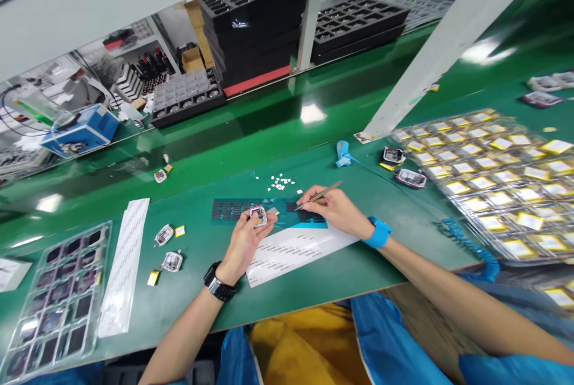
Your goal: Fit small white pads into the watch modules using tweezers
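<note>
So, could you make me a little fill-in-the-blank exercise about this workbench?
1. The right hand holds a slim tool, and the band around that wrist is ____.
2. The left hand holds a small device, and the strap around that wrist is mostly ____.
3. The tall stack of black trays rests on a layer coloured ____.
4. The small white pieces lie scattered on a surface coloured ____.

Missing words: blue; black; red; green.

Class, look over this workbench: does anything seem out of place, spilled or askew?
Two things. Small white pieces lie loosely scattered on the green bench, just beyond the dark patterned sheet. In the clear tray on the right, several yellow-edged packs sit at skewed angles, breaking the rows.
</note>
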Demonstrator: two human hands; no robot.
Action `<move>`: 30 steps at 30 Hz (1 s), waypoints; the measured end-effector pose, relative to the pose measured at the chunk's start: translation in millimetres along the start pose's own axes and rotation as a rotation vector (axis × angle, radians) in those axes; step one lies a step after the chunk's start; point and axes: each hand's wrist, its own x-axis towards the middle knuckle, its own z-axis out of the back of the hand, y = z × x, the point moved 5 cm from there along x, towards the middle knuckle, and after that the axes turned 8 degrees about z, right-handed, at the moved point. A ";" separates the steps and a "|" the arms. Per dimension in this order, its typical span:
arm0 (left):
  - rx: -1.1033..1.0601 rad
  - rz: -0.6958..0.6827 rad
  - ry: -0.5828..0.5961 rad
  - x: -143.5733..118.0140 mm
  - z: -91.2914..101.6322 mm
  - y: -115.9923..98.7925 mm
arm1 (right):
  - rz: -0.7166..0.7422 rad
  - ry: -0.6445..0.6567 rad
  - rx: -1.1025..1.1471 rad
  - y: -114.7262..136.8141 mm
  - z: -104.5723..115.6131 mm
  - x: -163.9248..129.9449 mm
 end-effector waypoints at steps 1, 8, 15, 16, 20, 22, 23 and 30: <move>-0.006 0.000 -0.005 0.0 0.4 -0.1 | 0.001 -0.008 0.004 0.2 -0.5 -1.0; -0.027 0.013 0.005 0.3 -0.1 0.4 | 0.016 0.021 -0.089 0.9 -8.3 -4.2; -0.066 0.018 -0.055 2.7 1.7 3.6 | -0.054 0.020 0.072 -8.5 -5.8 0.5; -0.068 0.024 -0.057 2.9 1.8 3.7 | -0.078 0.028 0.133 -10.4 -4.8 0.8; -0.067 0.034 -0.046 1.9 1.9 0.4 | -0.161 0.022 0.257 -13.9 1.2 0.8; -0.049 0.016 -0.021 -0.4 0.6 -4.2 | -0.167 -0.011 0.258 -9.0 3.8 1.0; -0.029 -0.003 -0.008 -2.0 -0.4 -7.0 | -0.156 -0.026 0.252 -3.8 4.1 1.4; 0.045 -0.069 0.072 -14.0 -10.1 -16.3 | 0.109 -0.001 0.152 61.2 -18.6 10.8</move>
